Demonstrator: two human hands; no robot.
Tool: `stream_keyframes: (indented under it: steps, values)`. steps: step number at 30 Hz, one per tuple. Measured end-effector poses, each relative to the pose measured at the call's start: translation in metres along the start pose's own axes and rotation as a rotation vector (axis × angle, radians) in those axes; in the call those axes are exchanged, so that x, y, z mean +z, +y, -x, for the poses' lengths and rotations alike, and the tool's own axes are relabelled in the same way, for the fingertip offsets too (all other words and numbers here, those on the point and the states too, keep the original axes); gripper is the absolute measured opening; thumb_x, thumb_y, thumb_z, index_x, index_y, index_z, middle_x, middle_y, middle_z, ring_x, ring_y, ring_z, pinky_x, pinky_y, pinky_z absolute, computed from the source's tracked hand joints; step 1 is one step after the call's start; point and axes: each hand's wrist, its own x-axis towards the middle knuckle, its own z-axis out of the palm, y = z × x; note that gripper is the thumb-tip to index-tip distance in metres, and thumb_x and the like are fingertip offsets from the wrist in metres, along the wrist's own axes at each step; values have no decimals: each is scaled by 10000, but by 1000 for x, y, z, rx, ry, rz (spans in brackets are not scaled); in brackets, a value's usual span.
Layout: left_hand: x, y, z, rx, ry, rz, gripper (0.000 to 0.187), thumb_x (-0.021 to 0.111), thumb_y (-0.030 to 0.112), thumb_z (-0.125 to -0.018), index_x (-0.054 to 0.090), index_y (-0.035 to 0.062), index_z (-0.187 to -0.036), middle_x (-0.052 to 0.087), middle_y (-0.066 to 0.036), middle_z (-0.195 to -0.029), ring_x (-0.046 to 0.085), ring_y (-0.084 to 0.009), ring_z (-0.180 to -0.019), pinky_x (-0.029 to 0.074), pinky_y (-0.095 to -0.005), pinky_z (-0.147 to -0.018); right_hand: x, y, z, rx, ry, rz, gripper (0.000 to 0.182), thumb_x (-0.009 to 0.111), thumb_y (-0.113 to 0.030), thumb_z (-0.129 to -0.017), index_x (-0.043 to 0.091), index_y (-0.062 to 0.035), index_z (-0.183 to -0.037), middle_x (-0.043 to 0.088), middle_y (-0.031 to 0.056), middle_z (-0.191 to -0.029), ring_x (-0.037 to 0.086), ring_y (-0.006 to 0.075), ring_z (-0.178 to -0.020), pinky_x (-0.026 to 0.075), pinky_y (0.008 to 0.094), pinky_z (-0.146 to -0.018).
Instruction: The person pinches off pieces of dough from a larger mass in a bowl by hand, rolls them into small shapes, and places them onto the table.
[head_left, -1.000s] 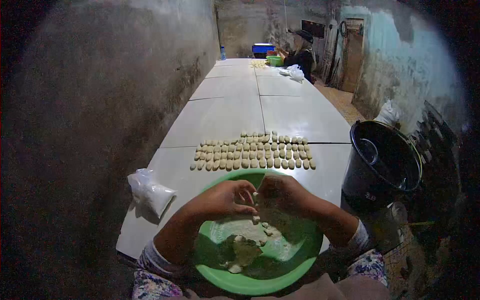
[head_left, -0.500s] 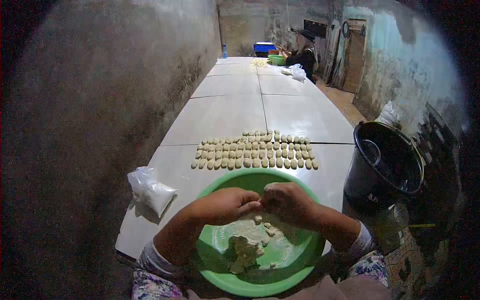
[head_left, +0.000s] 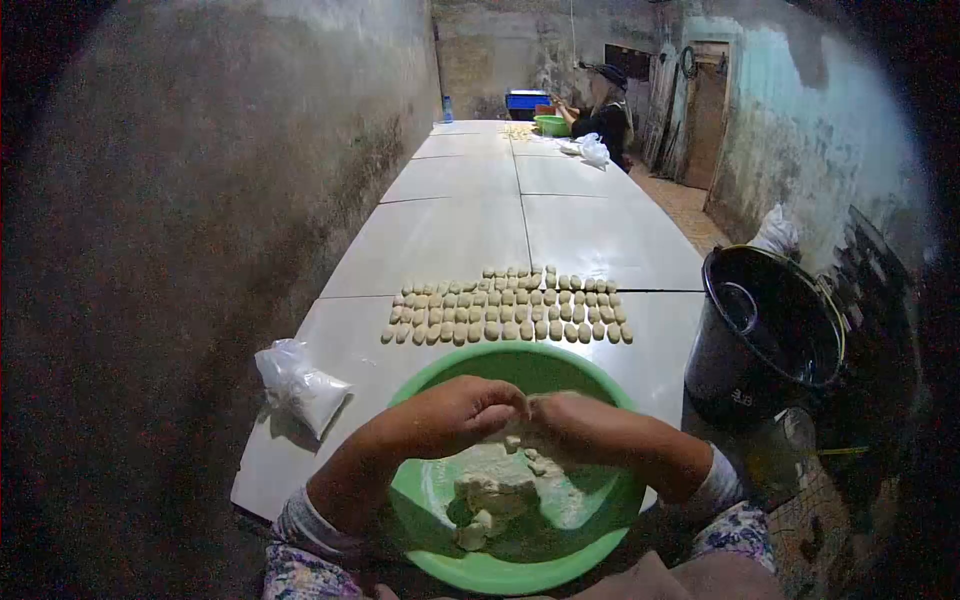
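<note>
Both hands meet over the far half of a green basin [head_left: 620, 480]. My left hand [head_left: 470, 408] has its fingers curled and its thumb pressed toward the fingertips. Against it, my right hand [head_left: 575, 418] is curled too and slightly smeared by motion. Whatever lies between the fingers is hidden. Below them, a pale lump of dough [head_left: 495, 495] rests in the basin, with small dough crumbs [head_left: 540, 462] and white flour about it. Just beyond the rim, several small shaped dough pieces [head_left: 507, 312] stand in rows on the white table [head_left: 440, 235].
On the left lies a plastic bag of white powder [head_left: 310, 390]. A black bucket [head_left: 740, 350] stands at the right beside the table. At the far end, a person [head_left: 605, 115] works by another green basin [head_left: 551, 126], near a blue crate [head_left: 527, 100] and white plastic bags [head_left: 592, 150].
My right hand has turned and lowered its knuckles, staying against the left. The dough lump's outline and shadowing in the basin look different. The view has shifted slightly.
</note>
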Motion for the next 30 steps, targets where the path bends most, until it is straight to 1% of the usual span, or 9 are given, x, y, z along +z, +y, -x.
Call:
stream_keyframes:
  steps: [1,6,14,19,23,25,26,28,30]
  values:
    - [2,-2,-1,57,90,57,317,467,271,-925,572,-25,-882,585,-140,-793,530,-214,-717,440,-344,-683,4,-5,1,-28,-66,-134,225,567,-128,-812,610,-29,-1010,622,175,-880,614,368,-789,490,426,-683]
    - [-7,-3,3,-106,191,181,520,368,446,-982,484,-4,-748,401,-17,-607,375,-125,-594,362,-304,-562,-2,-3,-1,-206,-178,83,217,501,-69,-843,603,-20,-1029,586,194,-893,598,364,-830,477,425,-726]
    - [-5,-3,0,-111,321,107,477,395,440,-977,547,8,-841,446,-20,-660,412,-120,-626,379,-290,-584,-1,-2,-3,-182,-232,-6,222,540,-140,-860,606,-39,-1047,595,174,-942,606,358,-824,476,434,-730]
    - [-6,-13,0,-96,235,336,261,425,251,-925,534,25,-997,492,-47,-821,459,-115,-754,404,-255,-672,2,6,-8,-193,-39,49,272,605,-262,-797,634,-44,-956,654,173,-837,641,343,-757,503,432,-680]
    - [-8,-6,5,-179,192,327,294,407,168,-853,493,34,-1100,495,-32,-853,464,-112,-771,408,-243,-692,-5,0,-4,-175,-82,-26,268,637,-237,-779,625,-51,-972,650,171,-857,639,338,-798,503,425,-708]
    - [-11,-4,2,-270,221,377,412,411,378,-939,450,38,-1169,497,-25,-865,468,-106,-772,403,-232,-695,-9,-12,-2,-171,254,16,164,606,-84,-814,620,-58,-976,610,128,-916,607,304,-774,477,388,-692]
    - [-11,-7,2,-270,220,377,412,411,378,-939,450,38,-1169,497,-25,-865,468,-106,-772,403,-232,-695,-2,3,-9,-93,329,-216,201,648,-30,-777,606,-33,-973,591,131,-883,600,284,-749,480,358,-673]
    - [-10,-14,3,-241,235,591,742,302,683,-888,405,36,-1237,497,-24,-867,466,-102,-772,396,-223,-684,-8,-7,-8,-155,490,-149,213,650,-21,-777,595,-28,-983,586,137,-880,600,278,-755,482,349,-674]
    - [-6,-12,2,-212,200,581,873,235,753,-810,365,26,-1276,496,-24,-868,466,-105,-774,398,-228,-689,-17,-20,-4,-360,651,-15,254,646,-38,-796,568,-32,-1038,571,141,-888,595,287,-770,495,355,-689]
